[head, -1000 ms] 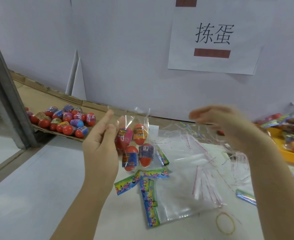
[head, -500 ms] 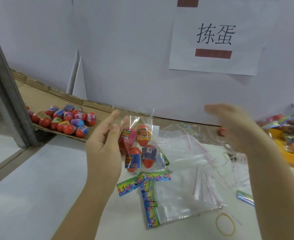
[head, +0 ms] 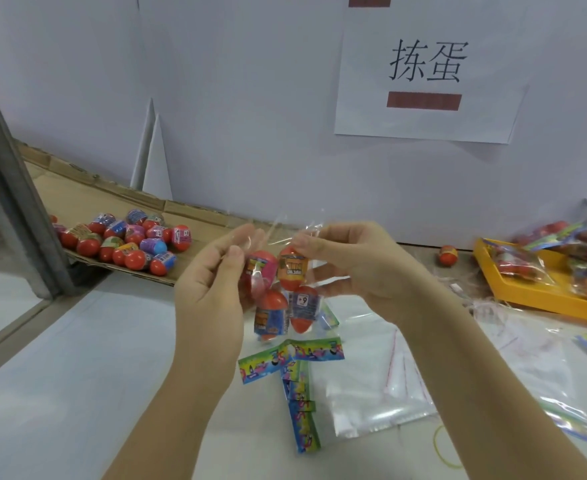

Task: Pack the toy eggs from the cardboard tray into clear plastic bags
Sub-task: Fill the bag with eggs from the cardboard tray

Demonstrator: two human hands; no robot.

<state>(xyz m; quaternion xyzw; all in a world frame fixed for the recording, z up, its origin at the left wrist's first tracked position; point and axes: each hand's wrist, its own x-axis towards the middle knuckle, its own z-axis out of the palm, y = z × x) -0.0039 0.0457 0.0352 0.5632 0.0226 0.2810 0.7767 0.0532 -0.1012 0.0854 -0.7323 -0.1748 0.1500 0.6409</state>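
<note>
A clear plastic bag (head: 287,233) holding several toy eggs (head: 285,289) hangs in the air above the table centre. My left hand (head: 212,289) pinches the bag's left top edge. At the right top edge my right hand (head: 351,265) pinches the bag with thumb and fingers. More toy eggs (head: 126,242), red with coloured wrappers, lie in a heap on the cardboard tray (head: 195,216) at the back left. A stack of empty clear bags (head: 371,368) lies flat on the table under my right forearm.
Colourful paper header cards (head: 292,362) lie below the held bag. A yellow tray (head: 544,299) with filled bags stands at the right. One stray egg (head: 448,255) rests by the wall. A grey metal post (head: 11,199) rises at the left; a rubber band (head: 448,445) lies near the front.
My right hand has come in from the right and taken hold of the bag's top right edge. The left hand kept the bag in about the same place.
</note>
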